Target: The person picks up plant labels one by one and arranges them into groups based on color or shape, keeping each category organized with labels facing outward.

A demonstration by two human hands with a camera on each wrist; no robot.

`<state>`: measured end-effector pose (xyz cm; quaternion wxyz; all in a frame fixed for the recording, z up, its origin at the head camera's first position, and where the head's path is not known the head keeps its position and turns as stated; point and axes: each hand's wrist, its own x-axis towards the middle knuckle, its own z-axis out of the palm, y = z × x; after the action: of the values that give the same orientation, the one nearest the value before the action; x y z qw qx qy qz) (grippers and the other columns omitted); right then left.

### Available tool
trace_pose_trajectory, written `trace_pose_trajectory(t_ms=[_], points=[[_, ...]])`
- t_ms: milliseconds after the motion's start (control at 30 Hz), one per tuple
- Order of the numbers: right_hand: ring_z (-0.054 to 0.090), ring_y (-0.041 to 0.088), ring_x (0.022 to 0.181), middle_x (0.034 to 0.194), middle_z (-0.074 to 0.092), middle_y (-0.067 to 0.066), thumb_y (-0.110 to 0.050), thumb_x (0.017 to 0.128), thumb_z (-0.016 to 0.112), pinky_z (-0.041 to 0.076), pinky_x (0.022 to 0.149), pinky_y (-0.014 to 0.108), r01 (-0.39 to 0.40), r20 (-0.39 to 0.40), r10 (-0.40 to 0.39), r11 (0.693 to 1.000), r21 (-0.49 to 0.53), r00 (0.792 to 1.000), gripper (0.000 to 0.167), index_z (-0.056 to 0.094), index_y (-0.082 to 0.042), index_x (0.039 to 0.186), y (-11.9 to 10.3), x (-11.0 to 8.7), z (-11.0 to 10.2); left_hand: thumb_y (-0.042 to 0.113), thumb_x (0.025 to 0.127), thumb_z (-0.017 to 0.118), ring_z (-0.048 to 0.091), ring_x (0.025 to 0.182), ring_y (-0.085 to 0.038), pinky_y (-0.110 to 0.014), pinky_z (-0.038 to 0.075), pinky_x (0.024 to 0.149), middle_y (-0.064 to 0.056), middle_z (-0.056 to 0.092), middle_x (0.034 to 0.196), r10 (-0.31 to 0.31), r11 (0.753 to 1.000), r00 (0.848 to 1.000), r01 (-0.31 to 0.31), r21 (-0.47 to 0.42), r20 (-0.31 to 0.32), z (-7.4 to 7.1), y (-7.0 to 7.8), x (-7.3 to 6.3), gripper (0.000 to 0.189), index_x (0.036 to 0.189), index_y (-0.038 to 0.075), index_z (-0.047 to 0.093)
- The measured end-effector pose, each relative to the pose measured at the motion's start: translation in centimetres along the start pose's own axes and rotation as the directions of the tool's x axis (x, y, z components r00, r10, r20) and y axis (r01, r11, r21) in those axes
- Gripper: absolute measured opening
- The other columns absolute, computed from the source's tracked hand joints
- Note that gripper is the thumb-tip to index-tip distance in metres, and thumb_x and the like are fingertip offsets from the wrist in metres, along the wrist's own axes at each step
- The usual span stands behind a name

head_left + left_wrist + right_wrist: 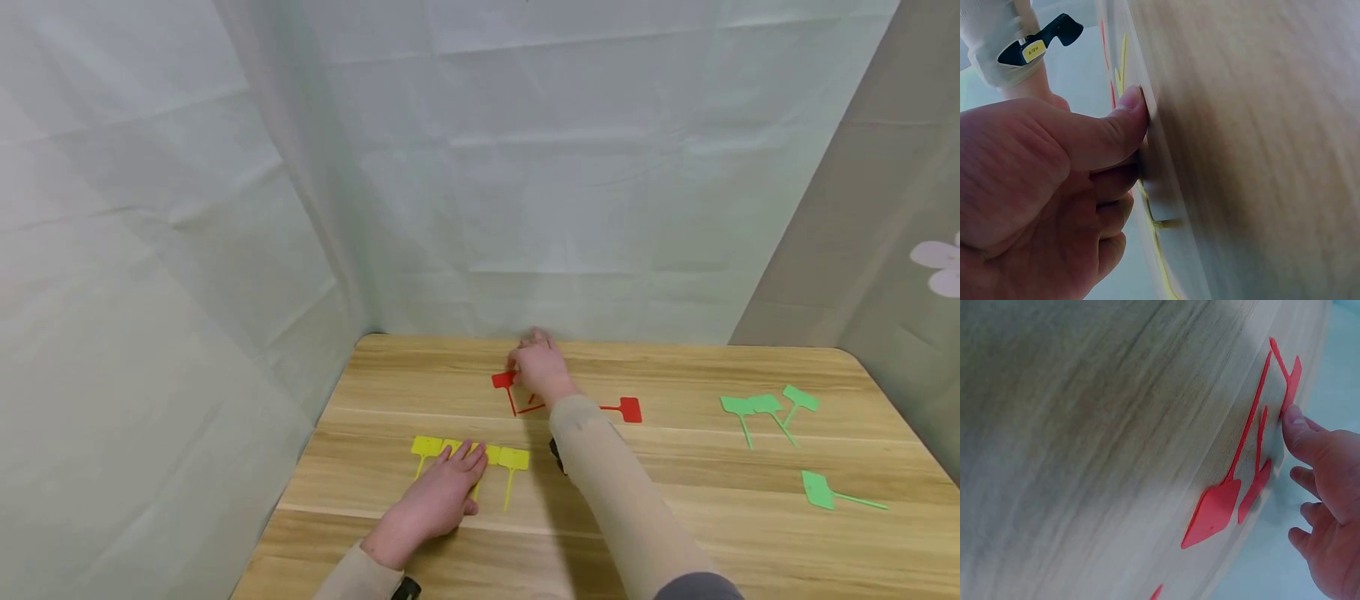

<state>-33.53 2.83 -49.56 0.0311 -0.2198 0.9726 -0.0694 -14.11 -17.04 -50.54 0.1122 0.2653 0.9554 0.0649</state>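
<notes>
Flat yellow plastic tags with thin stems stand side by side in a row, and the tag (513,458) at the right end shows whole. My left hand (444,493) rests on the middle of that row with fingers stretched out, covering part of it. Farther back, my right hand (542,367) is over the red tags. Its thumb touches the head of one red tag (1292,381) lying on the table; the other fingers are extended. Two more red tags (1213,512) lie beside it in the right wrist view. Another red tag (631,409) lies sideways to the right of the forearm.
Three green tags (738,406) lie close together on the right of the wooden table (675,483). A single green tag (817,490) lies nearer. Pale cloth (540,208) hangs along the back and left edges.
</notes>
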Motion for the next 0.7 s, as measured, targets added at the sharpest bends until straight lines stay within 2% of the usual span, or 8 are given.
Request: trace_pose_trajectory(t_ms=[100, 200, 300, 433, 500, 600, 700], points=[[0.025, 0.045, 0.159, 0.152, 0.060, 0.012, -0.040, 0.096, 0.081, 0.022, 0.128, 0.060, -0.031, -0.008, 0.031, 0.999, 0.033, 0.999, 0.026, 0.081, -0.022, 0.114, -0.3, -0.3, 0.0, 0.019, 0.094, 0.081, 0.039, 0.155, -0.037, -0.057, 0.032, 0.124, -0.016, 0.045, 0.166, -0.002, 1.000, 1.000, 0.002, -0.007, 0.007, -0.2, 0.0, -0.2, 0.070, 0.155, -0.002, 0.053], [0.029, 0.043, 0.157, 0.150, 0.062, 0.011, -0.059, 0.090, 0.081, 0.028, 0.126, 0.060, -0.098, -0.017, 0.098, 0.995, -0.004, 0.995, 0.042, 0.082, -0.021, 0.106, -1.4, -0.5, 0.1, 0.020, 0.095, 0.081, 0.038, 0.155, -0.037, -0.057, 0.032, 0.125, -0.016, 0.045, 0.166, -0.002, 1.000, 1.000, 0.002, -0.010, 0.012, -0.3, -0.2, -0.3, 0.070, 0.155, -0.002, 0.053], [0.030, 0.042, 0.157, 0.150, 0.062, 0.011, -0.068, 0.083, 0.083, 0.030, 0.125, 0.059, -0.186, -0.007, 0.186, 0.981, -0.063, 0.983, 0.057, 0.082, -0.018, 0.109, -2.9, -0.6, 0.4, 0.021, 0.095, 0.080, 0.038, 0.155, -0.037, -0.057, 0.032, 0.125, -0.015, 0.044, 0.166, -0.003, 1.000, 1.000, 0.003, -0.012, 0.013, -0.2, -0.5, -0.3, 0.070, 0.156, -0.002, 0.053], [0.026, 0.043, 0.159, 0.155, 0.058, 0.013, -0.065, 0.083, 0.085, 0.027, 0.126, 0.060, -0.260, 0.025, 0.263, 0.961, -0.091, 0.964, 0.066, 0.079, -0.015, 0.127, -4.0, -0.3, 0.7, 0.021, 0.096, 0.080, 0.037, 0.155, -0.037, -0.057, 0.032, 0.125, -0.015, 0.044, 0.166, -0.005, 1.000, 1.000, 0.005, -0.012, 0.013, -0.2, -0.6, -0.3, 0.070, 0.155, -0.002, 0.053], [0.027, 0.044, 0.159, 0.155, 0.058, 0.013, -0.065, 0.082, 0.086, 0.027, 0.126, 0.060, -0.279, 0.025, 0.282, 0.956, -0.095, 0.959, 0.069, 0.078, -0.016, 0.130, -4.2, -0.2, 0.7, 0.021, 0.095, 0.080, 0.037, 0.155, -0.037, -0.057, 0.032, 0.125, -0.016, 0.044, 0.166, -0.003, 1.000, 1.000, 0.004, -0.007, 0.012, -0.1, -0.6, -0.2, 0.070, 0.155, -0.002, 0.053], [0.026, 0.045, 0.159, 0.153, 0.060, 0.014, -0.063, 0.080, 0.089, 0.026, 0.127, 0.060, -0.302, 0.026, 0.304, 0.951, -0.072, 0.952, 0.069, 0.078, -0.015, 0.129, -4.1, 0.0, 0.7, 0.021, 0.095, 0.080, 0.038, 0.155, -0.037, -0.057, 0.032, 0.125, -0.016, 0.045, 0.166, -0.001, 1.000, 1.000, 0.001, -0.007, 0.012, 0.0, -0.7, -0.2, 0.070, 0.155, -0.002, 0.053], [0.029, 0.045, 0.158, 0.148, 0.064, 0.014, -0.059, 0.079, 0.092, 0.026, 0.127, 0.060, -0.316, 0.014, 0.317, 0.948, -0.042, 0.948, 0.062, 0.080, -0.015, 0.120, -3.6, 0.1, 0.9, 0.021, 0.095, 0.080, 0.037, 0.155, -0.037, -0.057, 0.031, 0.125, -0.015, 0.044, 0.166, 0.000, 1.000, 1.000, 0.000, -0.016, 0.018, 0.2, -0.6, -0.1, 0.070, 0.155, -0.002, 0.053]])
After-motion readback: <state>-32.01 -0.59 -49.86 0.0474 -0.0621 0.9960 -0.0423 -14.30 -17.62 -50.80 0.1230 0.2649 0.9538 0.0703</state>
